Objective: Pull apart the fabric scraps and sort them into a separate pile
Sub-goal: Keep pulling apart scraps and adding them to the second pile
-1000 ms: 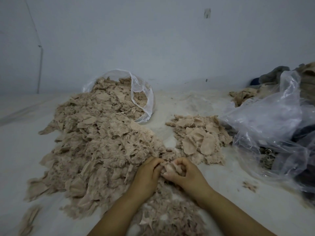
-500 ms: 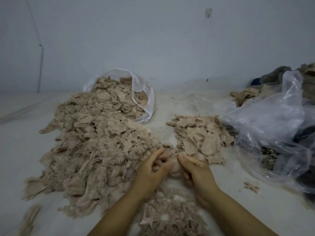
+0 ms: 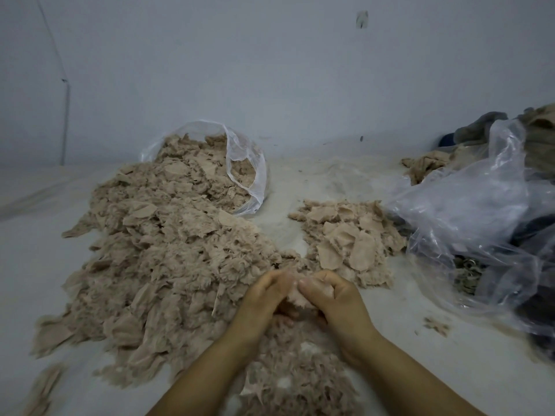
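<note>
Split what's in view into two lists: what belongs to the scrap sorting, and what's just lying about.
Belongs to the job:
- left hand
- right hand
- scrap held between them
- big unsorted heap
- small sorted pile
- open clear bag the heap spills from

Lying about:
- crumpled plastic bag
- dark cloth behind it

Work surface (image 3: pixel 36 265): pale, dusty, soiled with lint. Rear wall (image 3: pixel 270 70): plain, pale blue-grey, bearing a small dark mark (image 3: pixel 362 20) near the top. Thin cord or pipe (image 3: pixel 65 121) runs down the wall at far left. Crumpled clear plastic sheeting (image 3: pixel 468 211) lies at right, covering dark items. Behind it, grey and khaki cloth (image 3: pixel 480 127) is heaped against the wall.
</note>
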Demonstrator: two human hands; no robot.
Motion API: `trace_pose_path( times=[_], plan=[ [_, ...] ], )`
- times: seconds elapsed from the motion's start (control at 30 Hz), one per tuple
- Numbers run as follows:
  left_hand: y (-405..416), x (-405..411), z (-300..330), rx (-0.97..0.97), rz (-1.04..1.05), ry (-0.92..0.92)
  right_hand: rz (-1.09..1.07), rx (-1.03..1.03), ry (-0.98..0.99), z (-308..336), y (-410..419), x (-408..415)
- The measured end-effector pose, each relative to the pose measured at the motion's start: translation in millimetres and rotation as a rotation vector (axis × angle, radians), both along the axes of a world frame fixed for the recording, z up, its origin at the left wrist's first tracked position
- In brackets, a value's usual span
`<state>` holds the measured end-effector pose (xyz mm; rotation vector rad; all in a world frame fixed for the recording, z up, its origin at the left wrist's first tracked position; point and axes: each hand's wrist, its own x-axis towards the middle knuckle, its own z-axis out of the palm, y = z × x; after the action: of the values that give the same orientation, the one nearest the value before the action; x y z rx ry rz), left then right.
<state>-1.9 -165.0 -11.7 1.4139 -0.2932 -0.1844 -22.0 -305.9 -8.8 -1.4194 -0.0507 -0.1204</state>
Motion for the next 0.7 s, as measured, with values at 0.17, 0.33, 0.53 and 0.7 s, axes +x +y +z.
trace_pose_path(
  times=[0.17,0.33,0.53,0.7],
  plan=[
    [0.3,5.9,-0.8,0.045,0.190,-0.038,-0.101,0.077,0.008,1.1,-1.5,0.7],
    [3.9,9.2,-1.1,0.036,0.279,-0.089,-0.213,0.151,0.019,4.7,-8.9,6.5],
    [11.3,13.3,-10.8,0.299,0.338,-0.215,-0.118,0.172,0.154,-1.7,-18.4,12.4],
    [13.1,14.0,-12.5,0.543,0.368,-0.357,-0.146,-0.487,0.105,-8.8,1.8,18.3]
  ],
)
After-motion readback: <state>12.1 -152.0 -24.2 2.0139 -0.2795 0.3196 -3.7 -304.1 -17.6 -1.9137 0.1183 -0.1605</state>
